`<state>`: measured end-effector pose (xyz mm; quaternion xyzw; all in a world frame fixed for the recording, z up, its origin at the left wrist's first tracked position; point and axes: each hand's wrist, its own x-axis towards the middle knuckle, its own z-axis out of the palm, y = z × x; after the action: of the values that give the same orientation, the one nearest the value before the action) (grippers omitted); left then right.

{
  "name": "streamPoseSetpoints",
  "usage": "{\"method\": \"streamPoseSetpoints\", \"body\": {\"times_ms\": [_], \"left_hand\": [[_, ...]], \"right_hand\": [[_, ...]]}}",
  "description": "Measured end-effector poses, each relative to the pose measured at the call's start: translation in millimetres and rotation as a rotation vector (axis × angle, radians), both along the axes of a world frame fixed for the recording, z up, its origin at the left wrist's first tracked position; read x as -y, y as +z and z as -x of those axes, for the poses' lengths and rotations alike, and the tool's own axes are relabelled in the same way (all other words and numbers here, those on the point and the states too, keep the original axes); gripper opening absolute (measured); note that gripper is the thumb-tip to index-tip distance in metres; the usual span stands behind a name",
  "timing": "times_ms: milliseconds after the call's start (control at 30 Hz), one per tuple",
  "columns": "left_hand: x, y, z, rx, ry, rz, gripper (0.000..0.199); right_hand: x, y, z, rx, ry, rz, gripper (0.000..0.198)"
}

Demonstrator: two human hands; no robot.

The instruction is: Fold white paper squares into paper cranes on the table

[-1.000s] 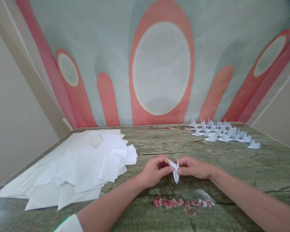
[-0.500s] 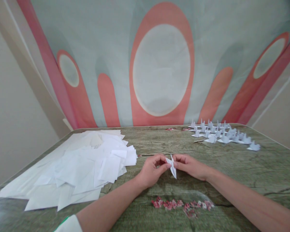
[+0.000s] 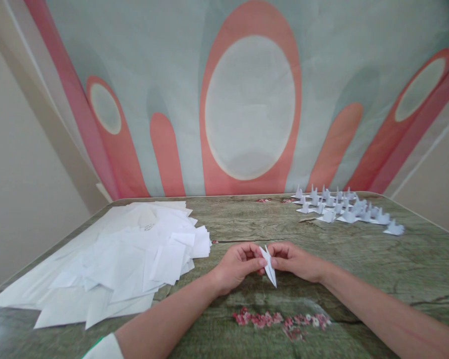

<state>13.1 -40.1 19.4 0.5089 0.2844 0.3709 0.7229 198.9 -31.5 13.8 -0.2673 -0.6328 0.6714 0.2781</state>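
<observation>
Between my two hands, above the middle of the table, is a small folded white paper piece (image 3: 270, 272), narrow and pointed, like a part-folded paper crane. My left hand (image 3: 240, 265) pinches its left side between thumb and fingers. From the other side, my right hand (image 3: 292, 260) grips it the same way. Two slim points stick up at its top, and a longer tip points down toward me. The fingertips behind the paper are partly hidden.
To the left lies a wide heap of white paper sheets (image 3: 115, 264). Several finished paper cranes (image 3: 347, 214) stand in rows at the back right. The wood-patterned table (image 3: 239, 224) carries a printed pink flower pattern (image 3: 258, 319) near me. A patterned backdrop (image 3: 187, 99) rises behind.
The folded paper has tipped and shifted slightly toward me, its lower tip reaching further down. Both hands keep their pinch on it, with the fingers slightly moved.
</observation>
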Motion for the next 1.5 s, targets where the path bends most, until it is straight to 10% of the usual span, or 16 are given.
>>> {"method": "streamPoseSetpoints", "body": {"times_ms": [467,867,1500], "left_hand": [[5,-0.3,-4,0.173,0.048,0.242,0.029],[9,-1.9,-7,0.000,0.305,0.027,0.028],[-2,1.8,4,-0.124,0.139,0.044,0.027]], "right_hand": [[-2,-5,3,0.044,-0.123,-0.121,0.027],[1,0,4,0.079,-0.134,-0.121,0.024],[1,-2,8,0.113,-0.234,-0.217,0.021]]}}
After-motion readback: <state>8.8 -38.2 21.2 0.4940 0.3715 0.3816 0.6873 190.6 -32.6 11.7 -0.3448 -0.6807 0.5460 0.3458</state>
